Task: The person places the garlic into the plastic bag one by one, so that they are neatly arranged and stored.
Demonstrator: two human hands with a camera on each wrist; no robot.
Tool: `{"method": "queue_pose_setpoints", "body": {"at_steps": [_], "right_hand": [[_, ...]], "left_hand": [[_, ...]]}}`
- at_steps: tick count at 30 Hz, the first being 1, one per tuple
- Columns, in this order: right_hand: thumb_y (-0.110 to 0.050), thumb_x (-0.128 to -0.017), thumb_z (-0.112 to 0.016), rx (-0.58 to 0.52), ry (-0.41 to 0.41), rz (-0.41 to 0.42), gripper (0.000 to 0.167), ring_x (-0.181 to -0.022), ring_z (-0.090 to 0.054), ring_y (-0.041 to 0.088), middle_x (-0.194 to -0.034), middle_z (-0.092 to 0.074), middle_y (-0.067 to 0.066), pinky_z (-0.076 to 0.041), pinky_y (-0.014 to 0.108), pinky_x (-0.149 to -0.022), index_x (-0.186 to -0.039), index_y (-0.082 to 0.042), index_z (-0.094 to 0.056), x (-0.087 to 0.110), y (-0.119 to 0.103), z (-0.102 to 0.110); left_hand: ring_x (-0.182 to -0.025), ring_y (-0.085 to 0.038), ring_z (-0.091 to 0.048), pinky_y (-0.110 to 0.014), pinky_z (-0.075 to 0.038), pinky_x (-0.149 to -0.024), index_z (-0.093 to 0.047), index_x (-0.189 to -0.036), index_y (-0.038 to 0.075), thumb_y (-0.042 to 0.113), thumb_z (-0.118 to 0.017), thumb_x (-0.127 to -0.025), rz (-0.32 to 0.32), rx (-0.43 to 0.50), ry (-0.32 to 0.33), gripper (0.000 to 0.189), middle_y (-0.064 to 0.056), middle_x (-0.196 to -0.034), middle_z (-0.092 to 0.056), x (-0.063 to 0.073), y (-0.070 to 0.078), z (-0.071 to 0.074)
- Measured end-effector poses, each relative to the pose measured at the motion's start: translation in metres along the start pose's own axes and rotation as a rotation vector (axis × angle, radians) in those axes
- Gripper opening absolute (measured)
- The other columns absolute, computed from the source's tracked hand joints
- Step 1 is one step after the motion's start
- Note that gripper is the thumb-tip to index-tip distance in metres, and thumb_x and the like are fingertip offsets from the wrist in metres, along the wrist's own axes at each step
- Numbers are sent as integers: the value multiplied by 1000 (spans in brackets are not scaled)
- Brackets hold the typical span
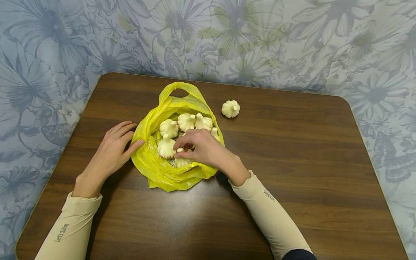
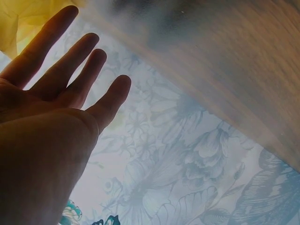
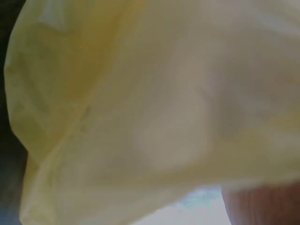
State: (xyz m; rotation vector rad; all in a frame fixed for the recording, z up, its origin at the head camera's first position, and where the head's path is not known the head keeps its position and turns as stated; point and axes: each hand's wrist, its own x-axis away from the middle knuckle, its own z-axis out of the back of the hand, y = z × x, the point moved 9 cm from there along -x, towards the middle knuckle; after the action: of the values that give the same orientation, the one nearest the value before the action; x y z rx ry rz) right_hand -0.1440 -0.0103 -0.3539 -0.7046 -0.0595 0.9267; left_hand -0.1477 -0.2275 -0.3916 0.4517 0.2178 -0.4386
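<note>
A yellow plastic bag (image 1: 152,166) lies spread open on the table with several pale garlic bulbs (image 1: 168,128) in it. My right hand (image 1: 206,146) reaches in over the bag's right rim. Its thumb and forefinger pinch a garlic bulb (image 1: 182,162) near the front by the stem, and the hand partly covers the bulbs behind it. At the bag's left side rests my left hand (image 1: 112,151), fingers extended, thumb touching the plastic. The left wrist view shows those fingers (image 2: 79,70) spread apart. Yellow plastic (image 3: 154,108) fills most of the right wrist view, hiding the right fingers.
One more garlic bulb (image 1: 230,109) sits outside the bag, to its right on the brown wooden table (image 1: 292,151). Behind the table's far edge rises a wall with floral wallpaper (image 1: 247,47).
</note>
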Motion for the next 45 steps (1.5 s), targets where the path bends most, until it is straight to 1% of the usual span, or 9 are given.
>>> {"method": "queue_pose_setpoints", "body": {"at_steps": [8,13,18,23,27,31,33,38,45], "right_hand": [[-26,-93,-84,5,-29,-4,16,-80,-65,10,-91,-74,-7,-50,18,-73,-103,-15,-81,0,2,-3],[-27,-92,-84,14,-38,-5,17,-80,-66,10,-92,-74,-7,-49,17,-73,-104,-15,-81,0,2,-3],[-28,-92,-84,8,-36,-7,16,-81,-67,7,-93,-75,-8,-52,16,-75,-102,-16,-81,0,3,-3],[-27,-92,-85,-20,32,1,14,-79,-66,7,-91,-76,-7,-51,17,-72,-99,-16,-82,1,3,5],[-25,-93,-84,-47,92,-1,10,-75,-62,5,-89,-76,-8,-51,22,-67,-98,-16,-82,3,6,16],[-21,-95,-81,-50,147,-16,8,-75,-62,2,-88,-77,-6,-56,27,-67,-100,-15,-82,7,13,30],[-19,-95,-81,-40,186,-17,7,-75,-64,4,-88,-77,-4,-57,28,-68,-99,-13,-82,9,16,39],[-14,-95,-81,-26,267,-23,4,-75,-66,6,-88,-78,-2,-58,27,-70,-97,-11,-82,15,22,58],[-14,-94,-82,-22,335,-34,4,-76,-67,6,-87,-77,-2,-58,26,-71,-96,-11,-82,20,29,74]], "left_hand": [[-139,-47,-50,-74,-36,-113,-74,-110,-2,23,-79,-95,-17,-5,11,30,-28,-138,-64,0,2,1],[-139,-48,-50,-74,-35,-113,-74,-112,-3,24,-78,-96,-17,-4,13,32,-29,-139,-64,0,2,0],[-139,-48,-50,-75,-34,-114,-74,-114,-3,26,-76,-97,-20,-2,18,33,-29,-139,-63,1,2,0],[-138,-48,-50,-75,-35,-113,-74,-113,-3,24,-77,-97,-25,0,24,32,-29,-138,-64,1,2,1],[-138,-48,-50,-75,-35,-112,-74,-113,-3,24,-77,-97,-24,3,27,32,-29,-138,-64,1,2,2],[-139,-48,-50,-75,-35,-112,-74,-114,-2,24,-77,-97,-18,7,24,32,-28,-139,-64,2,3,1],[-139,-47,-50,-74,-35,-113,-74,-113,-2,25,-77,-97,-15,9,21,31,-28,-139,-64,2,3,1],[-140,-47,-49,-74,-35,-114,-74,-110,-1,26,-75,-98,-14,13,22,30,-27,-140,-63,2,3,0],[-139,-49,-49,-74,-34,-114,-74,-112,-1,29,-73,-101,-9,10,20,32,-29,-140,-62,2,1,-1]]}}
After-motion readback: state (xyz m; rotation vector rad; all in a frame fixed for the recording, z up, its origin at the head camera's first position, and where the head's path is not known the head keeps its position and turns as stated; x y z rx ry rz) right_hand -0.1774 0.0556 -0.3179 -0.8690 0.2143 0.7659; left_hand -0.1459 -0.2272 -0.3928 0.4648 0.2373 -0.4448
